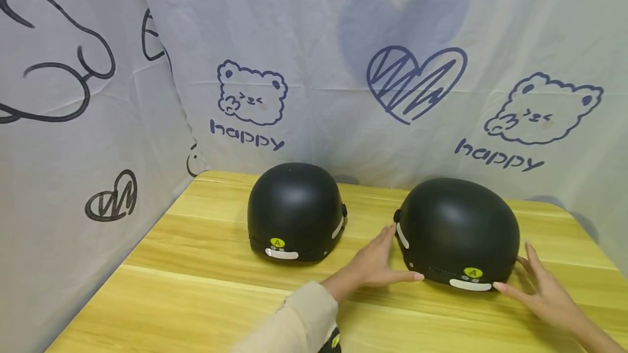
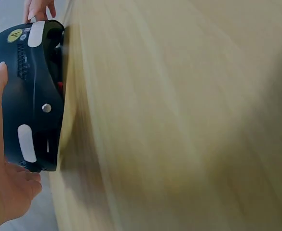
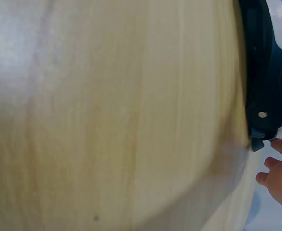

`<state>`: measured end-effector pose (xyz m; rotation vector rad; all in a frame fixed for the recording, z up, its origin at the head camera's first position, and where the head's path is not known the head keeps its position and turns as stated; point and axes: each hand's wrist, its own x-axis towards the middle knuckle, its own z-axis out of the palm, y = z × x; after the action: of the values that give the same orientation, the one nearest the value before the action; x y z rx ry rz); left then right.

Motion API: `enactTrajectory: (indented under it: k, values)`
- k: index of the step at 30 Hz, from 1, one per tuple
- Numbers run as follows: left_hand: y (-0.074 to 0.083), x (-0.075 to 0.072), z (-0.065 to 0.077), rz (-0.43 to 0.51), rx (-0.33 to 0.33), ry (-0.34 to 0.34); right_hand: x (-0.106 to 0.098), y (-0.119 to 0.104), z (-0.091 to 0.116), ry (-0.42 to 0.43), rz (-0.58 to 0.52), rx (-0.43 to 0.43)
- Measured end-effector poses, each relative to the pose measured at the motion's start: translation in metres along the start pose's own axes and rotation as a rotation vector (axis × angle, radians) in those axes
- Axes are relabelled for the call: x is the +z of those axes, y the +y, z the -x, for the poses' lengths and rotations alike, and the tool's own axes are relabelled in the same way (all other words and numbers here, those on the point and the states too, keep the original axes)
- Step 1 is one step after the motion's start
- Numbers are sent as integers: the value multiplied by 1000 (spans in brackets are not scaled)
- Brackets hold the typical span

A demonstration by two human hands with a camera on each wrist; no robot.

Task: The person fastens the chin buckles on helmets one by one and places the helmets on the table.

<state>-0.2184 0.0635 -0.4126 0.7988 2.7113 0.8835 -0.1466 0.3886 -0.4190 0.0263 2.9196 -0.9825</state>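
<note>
At the lower right of the head view, the fingers of the left hand (image 1: pixel 370 267) are extended, not clenched, with the thumb lying along the lower front edge of a black helmet (image 1: pixel 461 227) and the other fingers at its left side. The right hand (image 1: pixel 547 294) sits at the opposite side, its fingers likewise spread, its thumb tip at the front rim beside a white strip (image 1: pixel 470 285). Between them the helmet rests on the counter (image 1: pixel 186 293), right of the centre of the frame, dome up, with a round yellow label (image 1: pixel 473 272) just above the strip.

At the left of the left wrist view, the thumb tip lies against the shell, the other fingers at the lower end of the helmet; at lower right of the right wrist view, fingertips meet the helmet's edge.

Left of centre in the head view, a second helmet (image 1: pixel 294 206), also black with a yellow label, stands dome up, well apart from both hands. Along the bottom edge, a black object (image 1: pixel 334 342) with a yellow mark is mostly hidden by the beige sleeve (image 1: pixel 299 323). Behind, a pale cloth (image 1: pixel 314 10) bears bear drawings, hearts and the word "happy".
</note>
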Motion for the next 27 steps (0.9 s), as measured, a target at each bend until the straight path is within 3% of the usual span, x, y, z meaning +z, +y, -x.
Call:
enactTrajectory:
  k: [4, 10, 18, 24, 27]
  values:
    - [6, 7, -6, 131, 11, 41, 1, 8, -2, -23, 5, 48]
    - [10, 19, -12, 266, -2, 79, 0, 10, -3, -12, 8, 27]
    - [14, 31, -13, 319, -63, 92, 4, 10, -5, 29, 30, -21]
    - [17, 36, -13, 363, -5, 141, 6, 13, -6, 39, 19, -32]
    - [19, 38, -13, 362, -8, 152, 6, 14, -6, 46, -11, -44]
